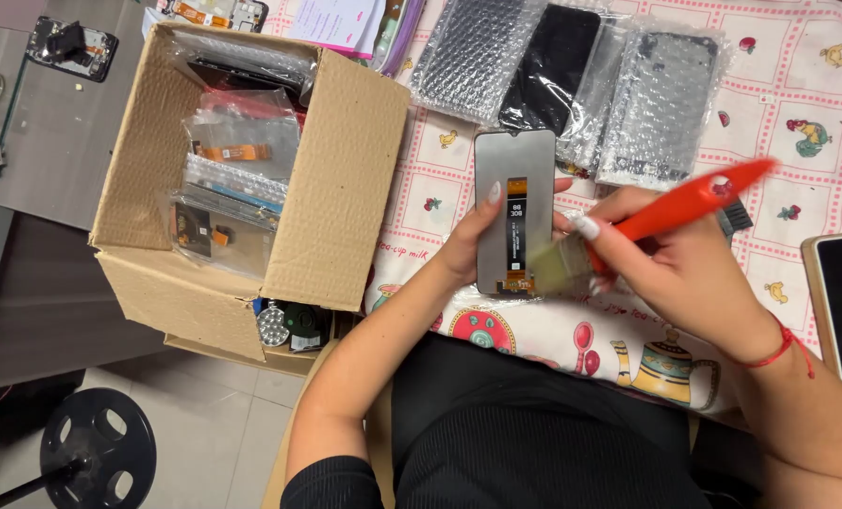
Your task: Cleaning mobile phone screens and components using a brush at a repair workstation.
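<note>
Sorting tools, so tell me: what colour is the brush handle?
Orange-red brush handle, seen in the head view.

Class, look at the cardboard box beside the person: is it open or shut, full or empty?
Open and partly filled: the cardboard box has its flaps up, with bagged phone parts visible inside.

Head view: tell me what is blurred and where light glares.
Head view: the orange brush in the right hand is smeared by motion, its bristles a pale blur over the phone screen part that the left hand holds; the bubble-wrap bags catch bright glints; the cardboard box is sharp and evenly lit.
</note>
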